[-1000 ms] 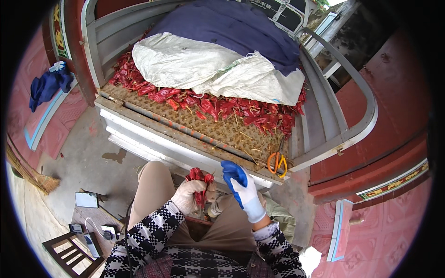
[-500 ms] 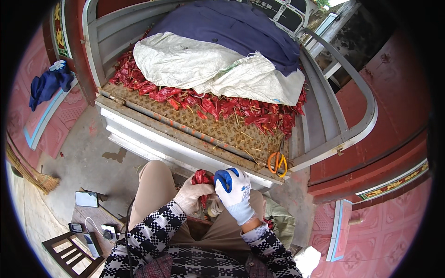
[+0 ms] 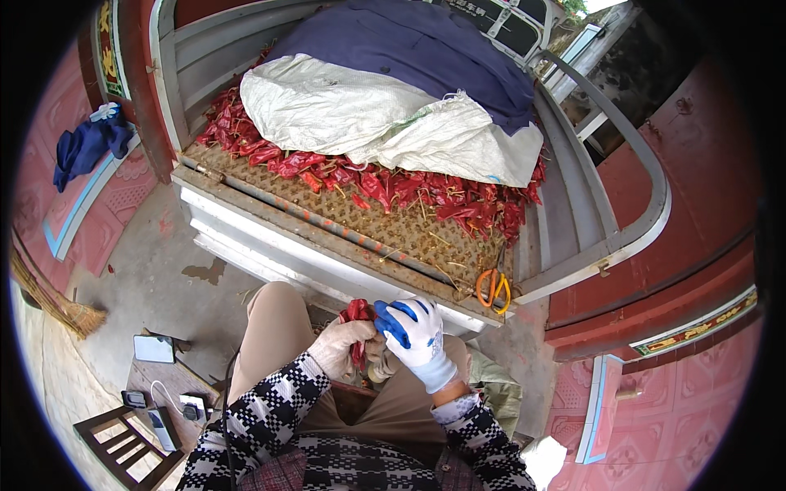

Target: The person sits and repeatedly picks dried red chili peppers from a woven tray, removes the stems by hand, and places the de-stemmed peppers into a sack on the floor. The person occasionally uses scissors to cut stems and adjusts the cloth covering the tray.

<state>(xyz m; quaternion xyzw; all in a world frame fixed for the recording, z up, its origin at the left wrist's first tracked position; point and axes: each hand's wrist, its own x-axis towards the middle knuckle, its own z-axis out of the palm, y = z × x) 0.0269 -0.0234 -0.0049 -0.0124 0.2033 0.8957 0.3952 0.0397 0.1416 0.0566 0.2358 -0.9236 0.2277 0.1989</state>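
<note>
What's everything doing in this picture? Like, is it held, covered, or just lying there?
Left hand: gloved, fingers closed around red peppers
Red peppers: held, wrinkled
Right hand: gloved, fingers bent, beside the held peppers; its grip is unclear
Pepper pile: partly covered
White sack: spread out, creased
Purple cloth: draped
Scissors: lying down, unheld

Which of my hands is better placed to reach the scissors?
Probably your right hand: it is nearer the scissors, which lie farther right, while your left hand is farther away and holding red peppers.
</note>
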